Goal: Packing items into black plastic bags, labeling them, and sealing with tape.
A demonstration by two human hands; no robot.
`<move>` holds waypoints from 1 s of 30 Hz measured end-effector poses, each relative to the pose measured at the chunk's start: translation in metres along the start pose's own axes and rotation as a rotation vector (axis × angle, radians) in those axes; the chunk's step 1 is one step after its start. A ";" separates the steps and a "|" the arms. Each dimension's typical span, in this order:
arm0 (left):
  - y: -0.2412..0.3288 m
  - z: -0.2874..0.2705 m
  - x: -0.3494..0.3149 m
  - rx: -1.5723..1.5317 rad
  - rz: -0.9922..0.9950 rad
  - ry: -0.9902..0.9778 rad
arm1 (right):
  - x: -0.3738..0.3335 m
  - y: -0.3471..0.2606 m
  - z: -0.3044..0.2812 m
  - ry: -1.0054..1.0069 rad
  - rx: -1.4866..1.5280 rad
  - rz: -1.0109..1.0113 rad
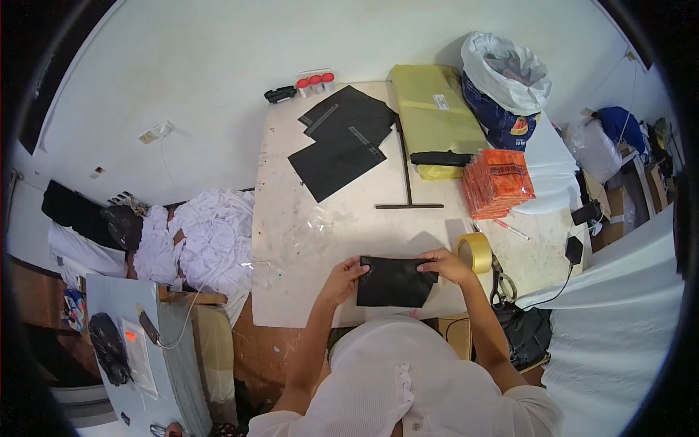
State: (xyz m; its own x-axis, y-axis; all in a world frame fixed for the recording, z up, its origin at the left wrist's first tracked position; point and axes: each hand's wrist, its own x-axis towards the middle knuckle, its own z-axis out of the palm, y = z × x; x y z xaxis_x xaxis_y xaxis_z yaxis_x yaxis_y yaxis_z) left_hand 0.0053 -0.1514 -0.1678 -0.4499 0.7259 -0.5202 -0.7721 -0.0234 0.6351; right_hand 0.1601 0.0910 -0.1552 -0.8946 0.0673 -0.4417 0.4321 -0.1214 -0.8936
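Note:
A black plastic bag lies flat at the near edge of the pale worktable. My left hand pinches its upper left corner. My right hand grips its upper right corner, and the bag is stretched between the two. A roll of yellowish tape stands just right of my right hand, with scissors lying below it.
Black flat bags are stacked at the table's far side beside a dark T-shaped ruler. A stack of orange packets, a yellow wrapped bundle and a pen sit to the right. White cloth is heaped left of the table.

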 end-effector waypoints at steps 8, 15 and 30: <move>0.021 -0.014 0.051 -0.092 0.156 -0.118 | 0.043 0.009 -0.002 0.321 0.318 -0.052; 0.016 0.036 0.044 1.255 0.963 0.044 | 0.061 0.005 -0.003 0.385 0.449 -0.098; -0.012 0.047 0.043 1.797 1.063 0.097 | 0.108 -0.047 -0.008 1.080 -1.118 -0.383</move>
State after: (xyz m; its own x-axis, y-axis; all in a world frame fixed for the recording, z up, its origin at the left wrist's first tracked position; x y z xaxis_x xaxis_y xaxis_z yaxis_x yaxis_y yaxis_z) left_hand 0.0163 -0.0872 -0.1708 -0.3854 0.8530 0.3518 0.9035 0.2714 0.3318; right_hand 0.0446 0.1117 -0.1613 -0.6781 0.6174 0.3988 0.5084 0.7859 -0.3520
